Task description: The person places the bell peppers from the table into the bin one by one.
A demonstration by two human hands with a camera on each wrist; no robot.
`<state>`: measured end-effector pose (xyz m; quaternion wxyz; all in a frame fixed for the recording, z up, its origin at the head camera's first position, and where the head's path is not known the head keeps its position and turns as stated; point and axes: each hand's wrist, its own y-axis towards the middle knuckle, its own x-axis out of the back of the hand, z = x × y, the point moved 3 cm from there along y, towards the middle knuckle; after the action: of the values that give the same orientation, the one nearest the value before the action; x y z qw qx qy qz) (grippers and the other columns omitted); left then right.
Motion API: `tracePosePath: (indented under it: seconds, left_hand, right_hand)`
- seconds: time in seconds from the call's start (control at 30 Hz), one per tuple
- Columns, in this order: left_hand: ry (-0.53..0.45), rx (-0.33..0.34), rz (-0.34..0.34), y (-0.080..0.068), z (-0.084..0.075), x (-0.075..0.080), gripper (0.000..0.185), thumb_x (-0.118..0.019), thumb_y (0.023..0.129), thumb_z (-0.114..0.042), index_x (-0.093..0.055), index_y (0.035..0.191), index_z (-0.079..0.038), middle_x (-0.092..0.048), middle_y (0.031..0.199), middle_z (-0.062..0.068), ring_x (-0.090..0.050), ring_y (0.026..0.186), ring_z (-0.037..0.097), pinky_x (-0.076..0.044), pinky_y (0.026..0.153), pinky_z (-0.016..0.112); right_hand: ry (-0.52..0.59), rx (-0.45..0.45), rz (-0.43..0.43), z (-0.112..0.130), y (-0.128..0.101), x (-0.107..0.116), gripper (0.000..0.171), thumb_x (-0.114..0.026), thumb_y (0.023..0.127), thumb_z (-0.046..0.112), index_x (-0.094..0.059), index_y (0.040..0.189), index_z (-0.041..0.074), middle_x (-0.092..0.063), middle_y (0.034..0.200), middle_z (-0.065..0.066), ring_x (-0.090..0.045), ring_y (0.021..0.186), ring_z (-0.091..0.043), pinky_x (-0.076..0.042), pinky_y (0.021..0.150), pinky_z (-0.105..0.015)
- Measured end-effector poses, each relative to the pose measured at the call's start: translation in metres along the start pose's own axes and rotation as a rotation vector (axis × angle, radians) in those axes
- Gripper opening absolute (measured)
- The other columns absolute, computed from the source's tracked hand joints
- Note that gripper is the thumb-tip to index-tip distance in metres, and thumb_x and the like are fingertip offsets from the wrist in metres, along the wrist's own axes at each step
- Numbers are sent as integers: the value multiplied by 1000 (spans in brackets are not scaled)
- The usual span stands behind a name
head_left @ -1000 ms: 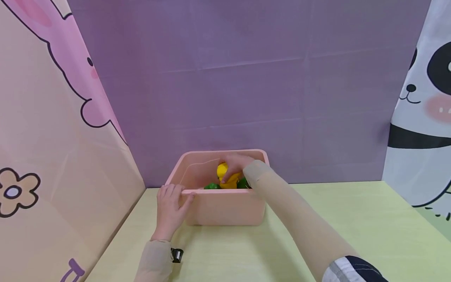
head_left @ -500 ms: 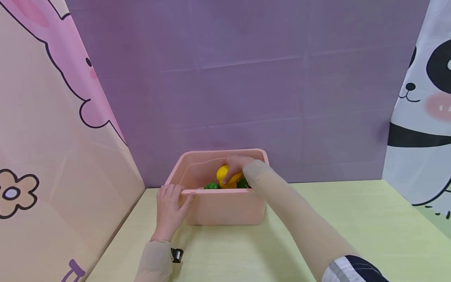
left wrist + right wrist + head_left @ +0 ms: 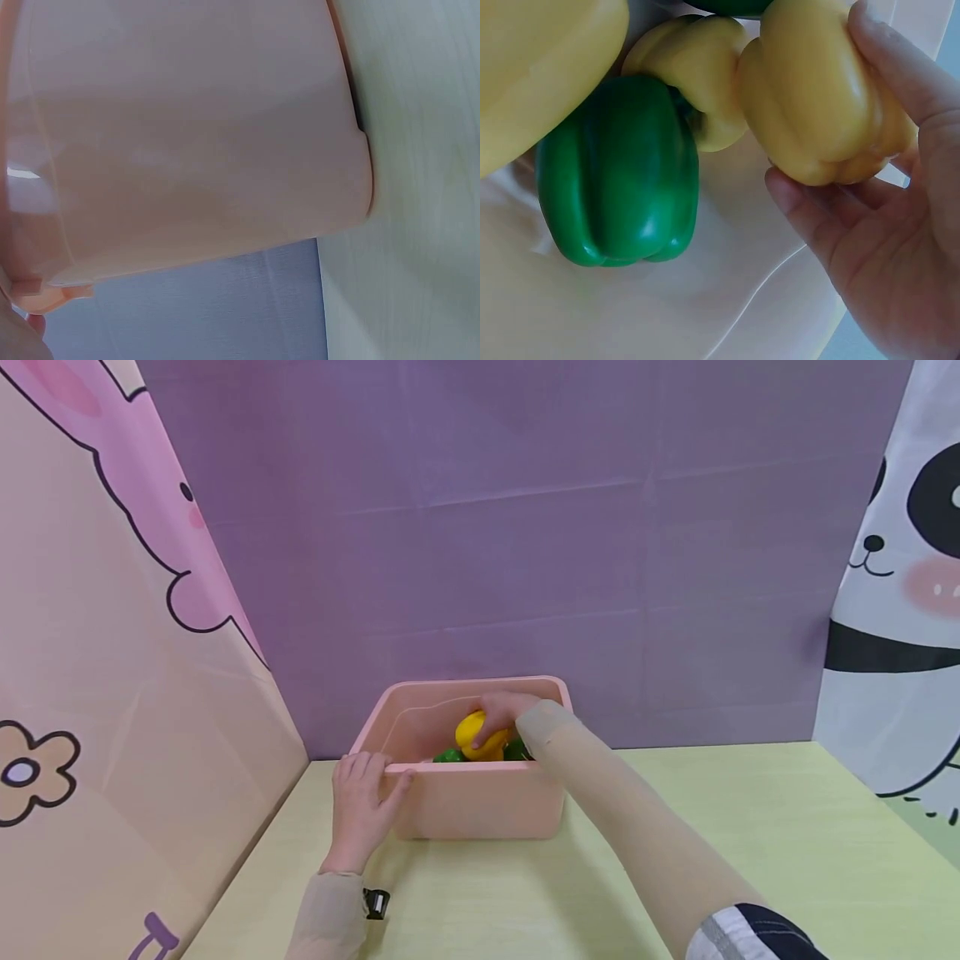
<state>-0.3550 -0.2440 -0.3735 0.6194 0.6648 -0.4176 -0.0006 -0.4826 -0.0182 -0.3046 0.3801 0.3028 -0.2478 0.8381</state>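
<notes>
Nearest, the left hand (image 3: pixel 360 806) grips the near left corner of the pink bin (image 3: pixel 480 806), fingers hooked over its rim; keeping that brace firm should stop the bin sliding. Beyond, inside the bin, the right hand (image 3: pixel 885 225) curls round a yellow pepper (image 3: pixel 817 97), best lifted straight up. Beside it lie a green pepper (image 3: pixel 619 172) and further yellow peppers (image 3: pixel 694 75).

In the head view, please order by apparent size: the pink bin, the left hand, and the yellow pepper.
1. pink bin, clearly largest.
2. left hand, gripping the bin's near rim.
3. yellow pepper, smallest as seen, though the right hand partly covers it and it sits farther back.
</notes>
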Motion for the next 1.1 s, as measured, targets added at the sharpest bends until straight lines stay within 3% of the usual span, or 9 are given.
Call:
tracePosePath:
  seconds: [0.3, 0.67, 0.87, 0.97, 1.1]
  left_hand:
    - [2, 10, 9, 0, -1, 0, 32, -66, 90, -36, -57, 95, -6, -50, 87, 6, -43, 98, 31, -26, 95, 51]
    - [13, 40, 21, 0, -1, -1, 32, -68, 89, -36, -56, 96, -7, -49, 88, 6, -43, 99, 30, -26, 95, 50]
    - [12, 33, 10, 0, -1, -1, 32, -67, 89, -36, -56, 95, -7, -49, 87, 6, -42, 97, 30, -26, 93, 50]
    - [11, 28, 4, 0, 0, -1, 32, -67, 89, -37, -56, 95, -7, -49, 87, 6, -42, 95, 30, -27, 90, 49]
    - [12, 31, 6, -1, 0, -1, 33, -66, 89, -38, -57, 97, -7, -50, 88, 6, -42, 96, 30, -27, 91, 49]
  right_hand:
    - [38, 13, 3, 13, -13, -5, 46, -71, 87, 13, -53, 129, 7, -55, 114, -8, -52, 106, -26, -46, 97, -42]
    - [12, 30, -36, 2, 4, 1, 45, -72, 88, 19, -54, 129, 12, -56, 114, -4, -55, 104, -23, -50, 92, -38]
    - [-4, 46, -67, 2, 5, 3, 49, -66, 93, 20, -47, 138, 9, -53, 124, -4, -52, 109, -21, -49, 93, -36]
    - [-6, 40, -101, 1, 7, 5, 45, -67, 92, 20, -50, 132, 7, -55, 119, -5, -54, 104, -22, -51, 91, -35]
    - [-31, 34, -130, -1, 10, 5, 29, -70, 90, 22, -54, 111, 9, -58, 102, -10, -55, 94, -25, -53, 86, -37]
